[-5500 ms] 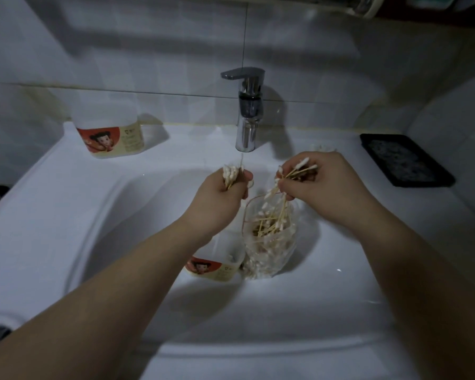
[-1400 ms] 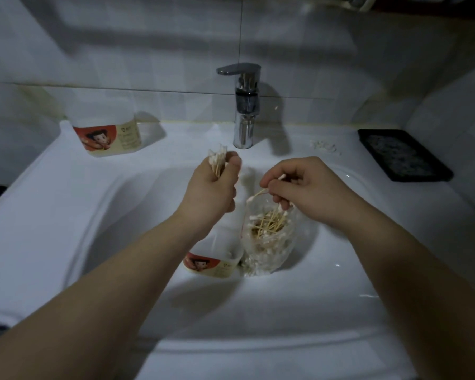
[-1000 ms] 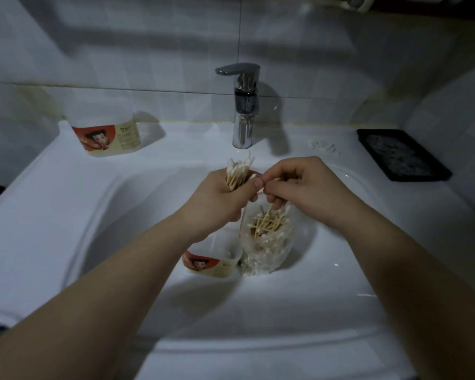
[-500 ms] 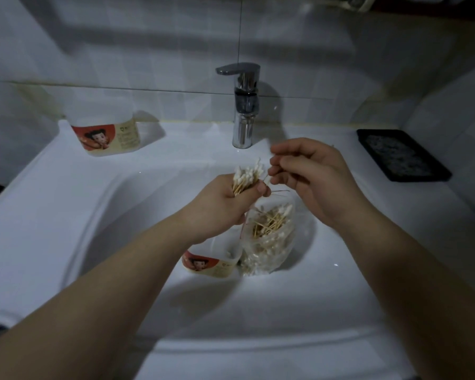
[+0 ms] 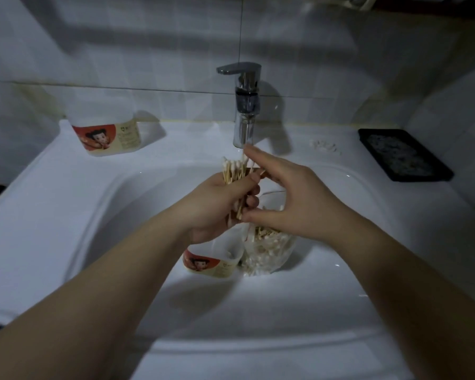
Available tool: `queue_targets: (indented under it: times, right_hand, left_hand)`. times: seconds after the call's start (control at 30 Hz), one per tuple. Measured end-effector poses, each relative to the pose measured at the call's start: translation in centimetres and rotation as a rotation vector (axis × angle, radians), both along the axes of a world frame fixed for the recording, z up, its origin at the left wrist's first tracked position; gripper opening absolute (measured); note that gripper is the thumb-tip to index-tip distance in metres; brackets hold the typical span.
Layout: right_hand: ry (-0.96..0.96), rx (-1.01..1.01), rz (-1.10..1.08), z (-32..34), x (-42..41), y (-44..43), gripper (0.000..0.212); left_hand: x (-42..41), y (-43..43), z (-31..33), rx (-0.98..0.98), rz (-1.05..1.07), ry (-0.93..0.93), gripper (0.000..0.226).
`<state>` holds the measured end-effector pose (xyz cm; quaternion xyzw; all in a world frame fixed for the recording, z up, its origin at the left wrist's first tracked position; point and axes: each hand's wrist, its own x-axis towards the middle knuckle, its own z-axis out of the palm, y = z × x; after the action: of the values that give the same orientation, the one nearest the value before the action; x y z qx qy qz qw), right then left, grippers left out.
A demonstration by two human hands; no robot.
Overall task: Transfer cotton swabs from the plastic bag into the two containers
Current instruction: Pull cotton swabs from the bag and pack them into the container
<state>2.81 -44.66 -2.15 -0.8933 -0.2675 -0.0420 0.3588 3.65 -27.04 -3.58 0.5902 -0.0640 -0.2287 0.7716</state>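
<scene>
The labelled container [image 5: 106,133] at far left stands on the sink [image 5: 39,215] ledge, unmoved. My left hand [image 5: 220,204] grips a bundle of cotton swabs [image 5: 235,171] upright below the faucet [image 5: 246,105], thicker than a moment ago. Under it in the basin sits the second container [image 5: 214,263], touching the plastic bag [image 5: 269,253] of loose swabs. My right hand [image 5: 294,193], which just before pinched a single swab, is now spread wide, forefinger on the bundle's top tips and thumb at its lower ends.
</scene>
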Motion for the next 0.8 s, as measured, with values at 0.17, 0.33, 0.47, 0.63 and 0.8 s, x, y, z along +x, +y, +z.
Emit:
queue_targets:
  times: [0.17,0.33,0.47,0.63,0.8]
  right_hand:
    - [0.024,-0.086,0.065,-0.1,-0.2,0.8,0.128]
    - [-0.024,-0.203,0.039,-0.9,-0.1,1.5,0.132]
    - [-0.039,-0.098,0.012,-0.8,0.1,1.5,0.111]
    - [0.021,-0.083,0.02,-0.4,0.4,0.4,0.118]
    - [0.036,-0.058,-0.041,-0.6,0.6,0.4,0.103]
  left_hand:
    - [-0.1,0.1,0.2,-0.01,-0.023,0.068,0.023]
    - [-0.6,-0.4,0.3,-0.056,-0.006,0.101,0.017]
    - [-0.6,-0.3,0.2,-0.023,-0.014,0.105,0.013]
    - [-0.5,-0.3,0.3,-0.018,-0.022,0.123,0.024]
    - [-0.4,-0.4,0.2,-0.041,-0.004,0.138,0.022]
